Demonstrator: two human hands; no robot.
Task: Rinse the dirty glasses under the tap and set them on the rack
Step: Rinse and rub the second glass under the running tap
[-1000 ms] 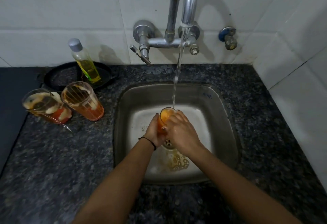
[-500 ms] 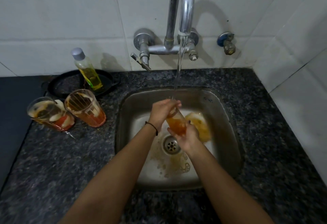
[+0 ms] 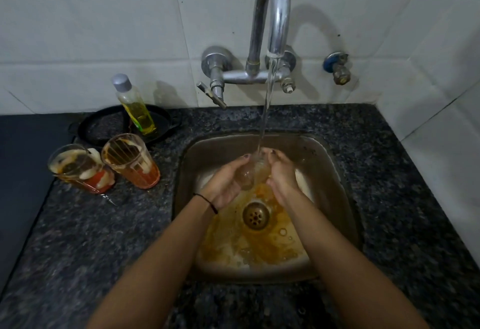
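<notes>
Head view, left to right: at 9 o'clock, two dirty glasses stand on the granite counter (image 3: 78, 237), touching each other, the left dirty glass (image 3: 78, 169) holding pale scraps and red residue, the right dirty glass (image 3: 131, 161) orange residue. Behind them at 10 o'clock, one dark pan (image 3: 104, 127) with one bottle (image 3: 136, 106) of yellow liquid in front of it. One steel sink (image 3: 337, 198), its floor stained orange around the drain (image 3: 255, 215). Over the basin, left hand (image 3: 228, 182) and right hand (image 3: 281, 174) are clamped from both sides on a third glass (image 3: 253, 172), tilted under the stream from the tap (image 3: 275, 17); its outline is blurred and largely covered. No rack is identifiable. Both forearms are cut off at 6 o'clock.
</notes>
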